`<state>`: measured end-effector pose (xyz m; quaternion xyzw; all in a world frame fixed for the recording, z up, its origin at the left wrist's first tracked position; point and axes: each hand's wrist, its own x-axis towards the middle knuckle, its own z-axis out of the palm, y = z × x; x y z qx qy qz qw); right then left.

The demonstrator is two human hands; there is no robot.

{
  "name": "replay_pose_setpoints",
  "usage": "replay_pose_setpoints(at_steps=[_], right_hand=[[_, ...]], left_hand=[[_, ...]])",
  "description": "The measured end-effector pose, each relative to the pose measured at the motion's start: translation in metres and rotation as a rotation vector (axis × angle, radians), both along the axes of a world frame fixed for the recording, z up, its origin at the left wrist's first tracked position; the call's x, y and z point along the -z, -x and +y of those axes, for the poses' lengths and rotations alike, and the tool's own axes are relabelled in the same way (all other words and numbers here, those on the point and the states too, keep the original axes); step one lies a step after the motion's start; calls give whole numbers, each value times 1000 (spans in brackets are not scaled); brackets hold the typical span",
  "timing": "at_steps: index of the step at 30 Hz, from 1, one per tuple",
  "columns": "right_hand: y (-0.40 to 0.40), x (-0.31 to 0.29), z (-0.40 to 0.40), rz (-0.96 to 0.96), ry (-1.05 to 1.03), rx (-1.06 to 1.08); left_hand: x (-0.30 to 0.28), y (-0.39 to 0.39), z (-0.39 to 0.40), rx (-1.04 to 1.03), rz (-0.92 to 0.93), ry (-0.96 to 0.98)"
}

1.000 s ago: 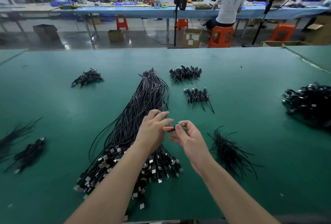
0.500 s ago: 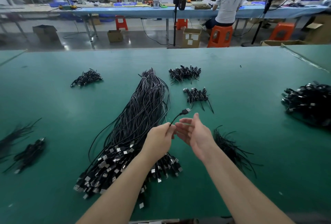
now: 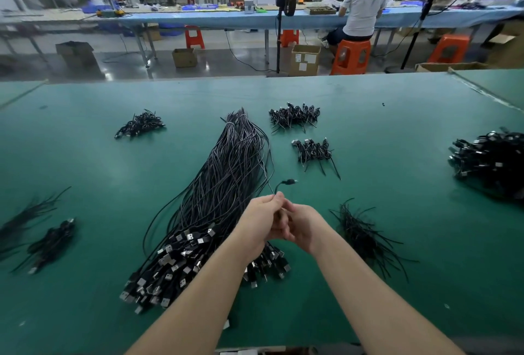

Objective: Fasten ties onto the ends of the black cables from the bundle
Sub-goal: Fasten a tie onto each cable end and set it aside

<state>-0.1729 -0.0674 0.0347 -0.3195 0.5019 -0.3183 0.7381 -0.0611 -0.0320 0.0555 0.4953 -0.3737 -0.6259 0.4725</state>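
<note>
A long bundle of black cables (image 3: 226, 179) lies down the middle of the green table (image 3: 397, 133), its metal plugs (image 3: 170, 264) fanned out near me. My left hand (image 3: 259, 222) pinches one black cable just below its small connector (image 3: 289, 181), which sticks up past my fingers. My right hand (image 3: 304, 225) is curled against the left, fingers folded together with it; what it grips is hidden. A loose pile of black ties (image 3: 360, 232) lies just right of my hands.
Small heaps of tied cables sit at the back left (image 3: 140, 125), back middle (image 3: 295, 115) and middle right (image 3: 313, 150). A big cable heap (image 3: 490, 162) lies far right, more cable heaps (image 3: 48, 244) far left. A person sits at a far bench.
My right hand, open beside the left half a second ago, has closed in against it. The cable end has been drawn out so its connector stands above my left fingers.
</note>
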Motion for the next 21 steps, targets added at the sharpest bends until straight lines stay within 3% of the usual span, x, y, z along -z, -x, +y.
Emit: replay_pose_setpoints(at_steps=[3, 5, 11, 14, 17, 21], right_hand=[[0, -1, 3, 295, 168, -38], [0, -5, 7, 382, 266, -88], [3, -19, 26, 381, 399, -459], [7, -20, 26, 407, 416, -540], [11, -14, 16, 364, 277, -269], [22, -8, -1, 114, 190, 110]], left_hand=[[5, -14, -15, -272, 48, -78], [9, -25, -24, -401, 41, -154], [16, -29, -39, -283, 61, -229], [12, -22, -42, -239, 71, -217], [3, -20, -38, -97, -18, -163], [-8, -30, -27, 229, -111, -123]])
